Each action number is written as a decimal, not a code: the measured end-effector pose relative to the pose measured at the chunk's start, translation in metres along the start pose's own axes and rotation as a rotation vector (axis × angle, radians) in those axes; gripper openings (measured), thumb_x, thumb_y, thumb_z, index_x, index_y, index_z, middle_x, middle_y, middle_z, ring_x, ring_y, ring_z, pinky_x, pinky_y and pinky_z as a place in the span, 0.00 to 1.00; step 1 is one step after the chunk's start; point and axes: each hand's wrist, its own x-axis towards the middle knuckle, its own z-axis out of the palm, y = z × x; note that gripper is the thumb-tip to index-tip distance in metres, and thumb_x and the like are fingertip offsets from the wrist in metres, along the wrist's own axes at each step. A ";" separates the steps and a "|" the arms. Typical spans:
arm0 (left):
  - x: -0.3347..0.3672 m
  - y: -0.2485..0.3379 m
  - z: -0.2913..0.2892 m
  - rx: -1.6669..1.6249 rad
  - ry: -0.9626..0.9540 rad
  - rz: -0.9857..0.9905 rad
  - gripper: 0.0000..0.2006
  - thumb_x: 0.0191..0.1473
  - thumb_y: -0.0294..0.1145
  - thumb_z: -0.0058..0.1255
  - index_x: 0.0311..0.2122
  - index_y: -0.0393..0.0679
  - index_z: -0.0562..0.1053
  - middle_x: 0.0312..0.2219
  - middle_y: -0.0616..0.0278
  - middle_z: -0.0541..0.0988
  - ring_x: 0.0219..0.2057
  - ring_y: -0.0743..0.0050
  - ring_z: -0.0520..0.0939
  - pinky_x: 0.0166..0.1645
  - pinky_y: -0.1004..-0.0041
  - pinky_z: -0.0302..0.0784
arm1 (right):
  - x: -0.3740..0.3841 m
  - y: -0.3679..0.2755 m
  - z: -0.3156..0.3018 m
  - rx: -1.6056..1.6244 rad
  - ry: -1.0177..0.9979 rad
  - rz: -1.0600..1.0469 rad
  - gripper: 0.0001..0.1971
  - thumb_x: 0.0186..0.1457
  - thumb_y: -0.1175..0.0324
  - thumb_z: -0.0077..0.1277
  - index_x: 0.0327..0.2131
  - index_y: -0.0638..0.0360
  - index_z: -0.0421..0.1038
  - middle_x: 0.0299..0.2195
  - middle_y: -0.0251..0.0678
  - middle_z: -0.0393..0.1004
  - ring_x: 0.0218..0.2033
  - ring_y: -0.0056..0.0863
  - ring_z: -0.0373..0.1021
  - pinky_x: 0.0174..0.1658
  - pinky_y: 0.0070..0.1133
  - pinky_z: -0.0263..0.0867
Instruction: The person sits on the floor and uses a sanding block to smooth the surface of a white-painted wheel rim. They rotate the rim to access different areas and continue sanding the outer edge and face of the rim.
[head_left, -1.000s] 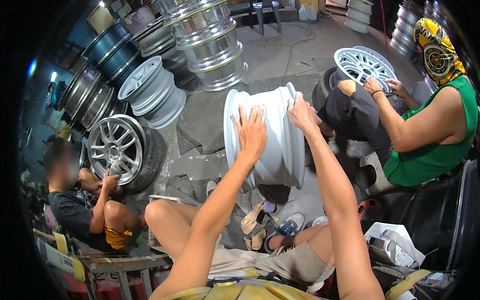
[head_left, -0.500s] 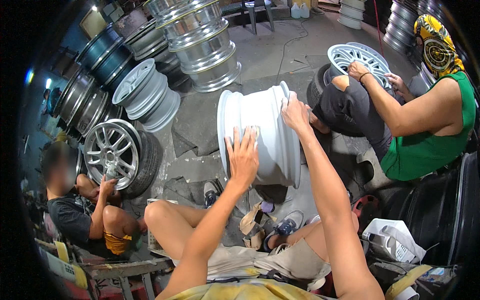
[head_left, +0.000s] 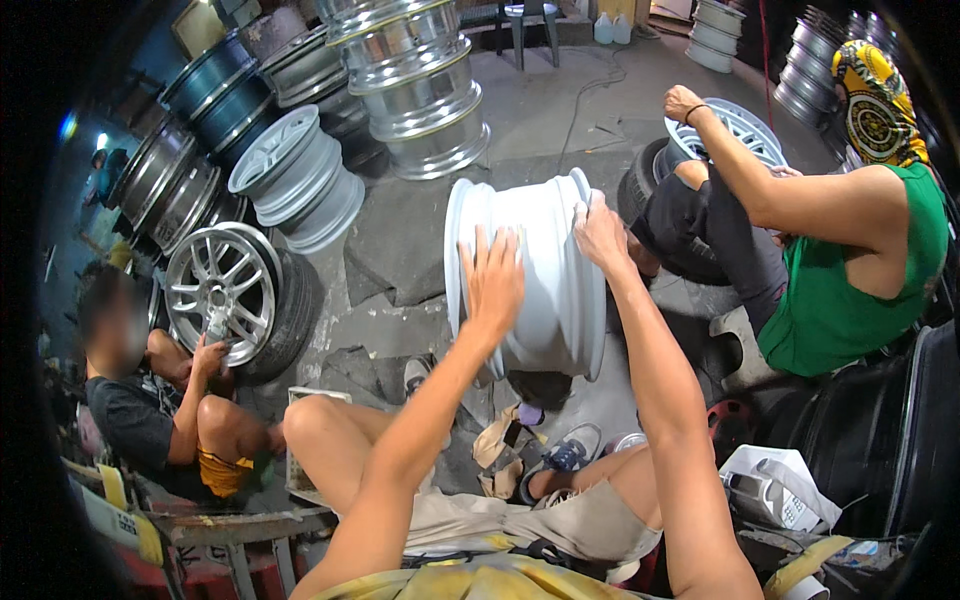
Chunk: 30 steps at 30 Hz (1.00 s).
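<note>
A pale grey-white wheel rim [head_left: 535,300] stands on its tread side in front of me, its barrel facing up toward me. My left hand [head_left: 493,285] lies on the left part of the barrel, fingers stretched out and pointing away from me. Whether anything thin sits beneath its palm is hidden. At the rim's right edge, my right hand [head_left: 602,235] is closed around the raised flange, near its far end. What supports the rim from below is mostly hidden by dark material [head_left: 540,388].
At right, a person in a green top [head_left: 850,270] sits by a light-blue wheel [head_left: 735,135]. At left, another person [head_left: 145,410] works at a silver wheel [head_left: 225,295] leaning on a tire. Stacked rims [head_left: 425,110] stand beyond. A white container [head_left: 770,490] sits near my right knee.
My left hand has slid farther away along the barrel. My right hand keeps its hold on the flange. The person at right has lifted a hand off the light-blue wheel.
</note>
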 end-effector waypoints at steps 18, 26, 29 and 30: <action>0.004 0.002 -0.003 0.099 0.003 0.019 0.22 0.64 0.36 0.46 0.62 0.43 0.69 0.63 0.58 0.68 0.68 0.37 0.58 0.68 0.37 0.48 | -0.011 0.001 0.001 0.057 0.010 -0.004 0.21 0.67 0.57 0.39 0.54 0.63 0.61 0.40 0.66 0.76 0.46 0.65 0.72 0.50 0.49 0.65; 0.005 -0.001 -0.015 0.065 -0.038 0.040 0.22 0.63 0.35 0.46 0.62 0.43 0.69 0.62 0.57 0.70 0.68 0.37 0.58 0.68 0.37 0.48 | -0.014 -0.004 0.003 0.061 0.025 -0.018 0.22 0.66 0.55 0.40 0.54 0.62 0.61 0.39 0.66 0.76 0.44 0.65 0.72 0.49 0.50 0.65; -0.008 0.013 -0.005 0.009 -0.021 0.083 0.21 0.64 0.34 0.44 0.61 0.43 0.70 0.62 0.57 0.70 0.68 0.37 0.58 0.69 0.37 0.48 | -0.014 0.008 0.000 0.039 0.040 0.018 0.22 0.65 0.54 0.41 0.54 0.61 0.61 0.38 0.65 0.77 0.44 0.64 0.73 0.49 0.50 0.65; -0.016 0.009 -0.007 0.000 -0.010 0.103 0.21 0.64 0.34 0.44 0.60 0.42 0.70 0.62 0.57 0.70 0.68 0.37 0.57 0.69 0.37 0.48 | -0.015 0.005 0.001 0.061 0.029 0.018 0.22 0.65 0.55 0.41 0.54 0.61 0.61 0.38 0.66 0.77 0.44 0.64 0.73 0.49 0.50 0.65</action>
